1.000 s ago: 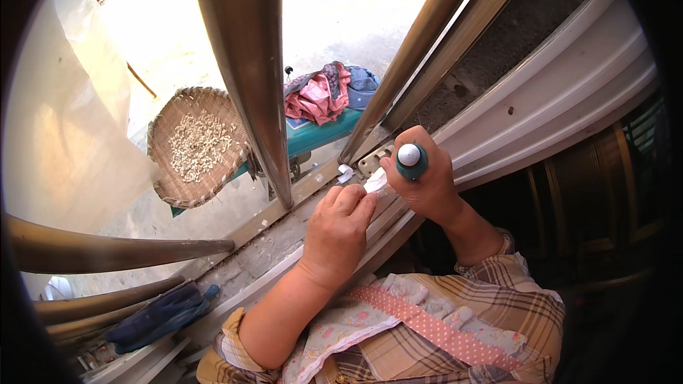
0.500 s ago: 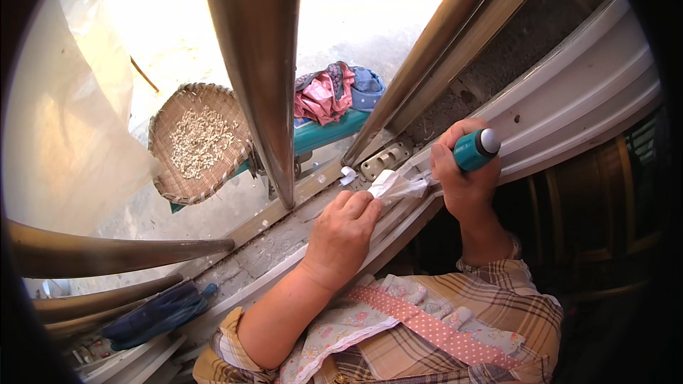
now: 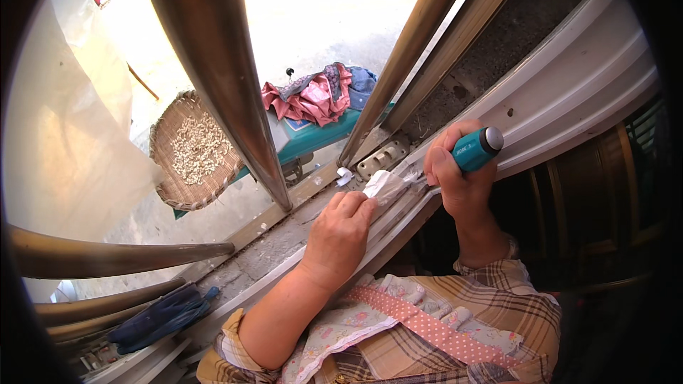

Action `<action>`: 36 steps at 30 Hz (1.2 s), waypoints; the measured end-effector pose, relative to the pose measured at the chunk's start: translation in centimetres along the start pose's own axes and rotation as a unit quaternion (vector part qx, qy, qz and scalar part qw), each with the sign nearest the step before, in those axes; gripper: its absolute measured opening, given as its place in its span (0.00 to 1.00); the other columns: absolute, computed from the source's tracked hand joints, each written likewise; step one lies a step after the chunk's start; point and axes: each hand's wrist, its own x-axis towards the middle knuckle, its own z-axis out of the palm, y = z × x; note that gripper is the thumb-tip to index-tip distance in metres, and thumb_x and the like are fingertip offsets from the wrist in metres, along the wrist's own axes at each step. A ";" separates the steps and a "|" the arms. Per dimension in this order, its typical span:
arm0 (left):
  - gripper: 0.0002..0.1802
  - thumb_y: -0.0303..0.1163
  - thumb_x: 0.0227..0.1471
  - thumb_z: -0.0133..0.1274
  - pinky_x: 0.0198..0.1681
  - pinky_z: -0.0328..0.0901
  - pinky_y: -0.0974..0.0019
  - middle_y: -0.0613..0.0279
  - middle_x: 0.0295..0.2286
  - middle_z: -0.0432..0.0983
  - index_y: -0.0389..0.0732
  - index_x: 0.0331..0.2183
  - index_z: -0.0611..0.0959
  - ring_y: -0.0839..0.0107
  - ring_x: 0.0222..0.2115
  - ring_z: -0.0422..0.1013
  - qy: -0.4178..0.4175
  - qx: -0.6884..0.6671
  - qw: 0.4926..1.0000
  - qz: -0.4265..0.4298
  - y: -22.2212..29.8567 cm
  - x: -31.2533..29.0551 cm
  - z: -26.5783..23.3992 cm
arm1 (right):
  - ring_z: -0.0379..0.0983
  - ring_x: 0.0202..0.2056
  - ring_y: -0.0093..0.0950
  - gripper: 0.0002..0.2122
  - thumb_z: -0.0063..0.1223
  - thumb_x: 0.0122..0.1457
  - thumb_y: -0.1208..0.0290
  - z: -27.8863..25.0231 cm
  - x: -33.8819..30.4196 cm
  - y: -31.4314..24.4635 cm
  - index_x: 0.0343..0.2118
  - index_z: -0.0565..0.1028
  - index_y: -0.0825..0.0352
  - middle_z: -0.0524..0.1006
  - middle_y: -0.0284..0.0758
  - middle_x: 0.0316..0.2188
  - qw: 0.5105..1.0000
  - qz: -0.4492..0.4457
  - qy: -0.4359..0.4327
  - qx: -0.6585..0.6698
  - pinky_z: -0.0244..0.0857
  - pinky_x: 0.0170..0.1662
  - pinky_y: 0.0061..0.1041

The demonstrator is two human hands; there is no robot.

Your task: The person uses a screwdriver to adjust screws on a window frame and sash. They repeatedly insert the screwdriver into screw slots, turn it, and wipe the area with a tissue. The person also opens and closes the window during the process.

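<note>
My left hand (image 3: 337,231) is closed, pinching a white strip (image 3: 379,183) over the white window frame. From the strip, a thin translucent sheet or film (image 3: 402,190) stretches toward my right hand. My right hand (image 3: 459,163) is wrapped around a teal-handled tool (image 3: 477,149) with a grey rounded end cap facing up. The tool's working end points down toward the frame's track, mostly hidden by my fingers. Just beyond the strip, a beige metal fitting (image 3: 383,160) lies on the sill, and a small curled white scrap (image 3: 344,176) rests beside it.
Upright metal bars (image 3: 213,64) stand across the opening. Outside, a woven basket (image 3: 165,139) holds small pale pieces, and pink and blue cloth (image 3: 313,96) lies on a teal surface (image 3: 313,136). Dark blue cloth (image 3: 158,318) sits at the lower left; a translucent sheet (image 3: 71,121) hangs at left.
The view has shifted slightly, so the bars and the outdoor things sit differently. My left hand has moved slightly left with the white strip. My right hand still grips the tool at nearly the same place.
</note>
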 end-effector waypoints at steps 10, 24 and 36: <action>0.14 0.17 0.44 0.57 0.41 0.71 0.58 0.56 0.34 0.76 0.37 0.37 0.81 0.55 0.37 0.73 -0.003 -0.007 1.000 0.001 -0.2 0.0 0.1 | 0.67 0.24 0.15 0.10 0.57 0.55 0.84 -0.2 0.0 -0.4 0.34 0.68 0.65 0.71 0.28 0.25 1.000 -0.020 0.018 0.011 0.63 0.28 0.16; 0.12 0.22 0.49 0.52 0.40 0.70 0.61 0.56 0.36 0.73 0.35 0.39 0.80 0.59 0.38 0.72 -0.030 0.006 0.999 0.010 -0.4 0.1 0.0 | 0.68 0.24 0.17 0.12 0.56 0.53 0.85 -0.2 -0.2 -1.0 0.37 0.67 0.65 0.72 0.30 0.24 0.990 -0.060 -0.021 0.122 0.65 0.29 0.19; 0.15 0.23 0.46 0.59 0.42 0.70 0.58 0.55 0.37 0.75 0.37 0.40 0.80 0.55 0.38 0.73 -0.038 -0.008 0.999 0.001 -0.2 0.3 -0.1 | 0.68 0.26 0.18 0.10 0.60 0.53 0.82 -0.1 -0.9 2.1 0.33 0.69 0.67 0.72 0.30 0.26 0.998 -0.051 -0.027 -0.033 0.65 0.31 0.20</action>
